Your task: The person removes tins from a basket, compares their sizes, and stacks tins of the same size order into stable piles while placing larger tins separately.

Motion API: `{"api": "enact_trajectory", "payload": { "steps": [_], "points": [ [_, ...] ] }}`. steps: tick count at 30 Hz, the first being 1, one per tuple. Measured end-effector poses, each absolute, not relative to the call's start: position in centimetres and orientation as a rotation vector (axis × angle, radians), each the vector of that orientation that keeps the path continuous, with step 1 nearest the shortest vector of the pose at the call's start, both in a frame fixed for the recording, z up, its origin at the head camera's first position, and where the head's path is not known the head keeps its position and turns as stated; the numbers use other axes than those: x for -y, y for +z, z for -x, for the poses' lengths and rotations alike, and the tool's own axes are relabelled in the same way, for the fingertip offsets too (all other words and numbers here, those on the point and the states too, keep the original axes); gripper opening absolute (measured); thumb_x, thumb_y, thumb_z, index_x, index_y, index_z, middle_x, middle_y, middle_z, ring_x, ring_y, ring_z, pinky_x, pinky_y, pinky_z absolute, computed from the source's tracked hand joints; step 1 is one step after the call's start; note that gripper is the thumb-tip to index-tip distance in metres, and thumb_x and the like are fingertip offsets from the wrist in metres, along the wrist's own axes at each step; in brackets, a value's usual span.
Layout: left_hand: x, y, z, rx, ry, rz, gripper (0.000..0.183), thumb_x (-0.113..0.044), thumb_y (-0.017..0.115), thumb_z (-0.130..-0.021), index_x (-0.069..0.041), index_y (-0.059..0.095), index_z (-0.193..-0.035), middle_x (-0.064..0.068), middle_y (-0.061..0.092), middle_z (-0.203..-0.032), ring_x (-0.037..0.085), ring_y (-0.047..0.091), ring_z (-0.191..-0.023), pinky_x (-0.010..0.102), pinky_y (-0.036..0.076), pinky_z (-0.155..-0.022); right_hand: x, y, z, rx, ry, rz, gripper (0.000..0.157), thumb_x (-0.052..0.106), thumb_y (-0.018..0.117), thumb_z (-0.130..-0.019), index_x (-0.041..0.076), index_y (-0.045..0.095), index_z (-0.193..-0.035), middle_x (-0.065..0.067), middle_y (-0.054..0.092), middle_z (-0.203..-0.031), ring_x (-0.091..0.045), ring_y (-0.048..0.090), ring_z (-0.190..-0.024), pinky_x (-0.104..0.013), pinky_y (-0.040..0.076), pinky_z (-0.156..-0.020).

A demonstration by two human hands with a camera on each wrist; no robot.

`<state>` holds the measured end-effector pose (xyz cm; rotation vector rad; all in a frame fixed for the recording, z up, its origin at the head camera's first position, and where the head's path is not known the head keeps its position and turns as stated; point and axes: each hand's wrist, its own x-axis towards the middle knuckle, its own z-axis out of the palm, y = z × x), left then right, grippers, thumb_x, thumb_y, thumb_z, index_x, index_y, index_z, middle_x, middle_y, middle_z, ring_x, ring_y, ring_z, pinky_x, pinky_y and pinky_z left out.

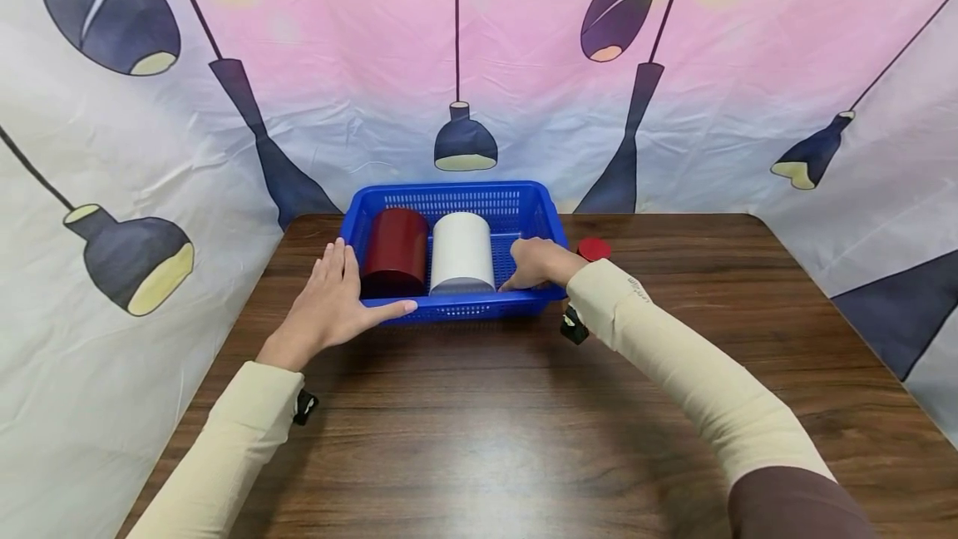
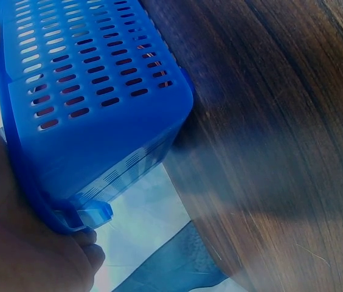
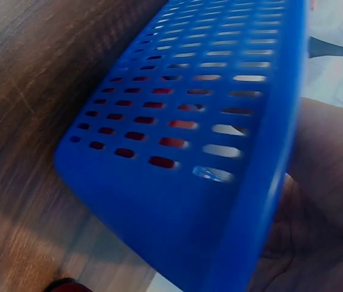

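Observation:
A blue plastic basket (image 1: 527, 304) with slotted walls stands at the back of the table. Inside it, a dark red cylinder (image 1: 397, 244) lies on the left and a white cylinder (image 1: 461, 252) lies beside it. My left hand (image 1: 325, 302) rests on the front left corner, fingers straight along the left rim and thumb stretched over the front rim. My right hand (image 1: 537, 263) reaches over the front rim into the right end, right of the white cylinder. Its fingertips are mostly hidden, and I cannot tell whether they hold anything. Red shows through the wall slots (image 3: 162, 162) near that hand.
Just right of the basket, partly behind the right wrist, a round red-topped object (image 1: 595, 249) stands on the wooden table (image 1: 464, 422). A cloth backdrop (image 1: 389, 65) printed with hanging lamps rises directly behind the basket and along the sides.

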<state>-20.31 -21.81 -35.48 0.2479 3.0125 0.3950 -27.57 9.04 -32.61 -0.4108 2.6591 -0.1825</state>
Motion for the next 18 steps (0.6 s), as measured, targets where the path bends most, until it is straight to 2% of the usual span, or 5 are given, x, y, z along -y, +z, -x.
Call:
{"api": "enact_trajectory", "payload": {
  "steps": [5,11,18],
  "points": [
    [21.8,-35.5,20.4,-3.016,0.392,-0.246,0.139,-0.092,0.045,-0.077,0.013,-0.001,-0.155,0.031,-0.012,-0.163,0.05,-0.011,-0.15,0.062,0.0,-0.12,-8.7,-33.3,27.8,-2.67,-0.165,0.391,0.064,0.045,0.073,-0.092,-0.001,0.054,-0.133,-0.014,0.062,-0.108,-0.026,0.062,-0.087,-0.035,0.055,-0.074],
    [21.8,-35.6,20.3,-3.015,0.402,-0.243,0.14,-0.093,0.046,-0.076,0.013,-0.001,-0.155,0.031,-0.013,-0.164,0.049,-0.012,-0.15,0.062,0.0,-0.12,-8.4,-33.7,27.9,-2.664,-0.17,0.376,0.059,0.041,0.071,-0.095,-0.001,0.056,-0.133,-0.013,0.062,-0.107,-0.025,0.06,-0.087,-0.032,0.049,-0.071],
    [21.8,-35.6,20.3,-3.023,0.407,-0.244,0.14,-0.092,0.047,-0.076,0.014,0.001,-0.155,0.031,-0.011,-0.164,0.049,-0.011,-0.15,0.062,0.001,-0.12,-8.3,-34.2,28.2,-2.656,-0.199,0.348,0.066,0.041,0.074,-0.093,-0.001,0.053,-0.138,-0.017,0.063,-0.122,-0.028,0.06,-0.097,-0.037,0.052,-0.082]
  ]
}}
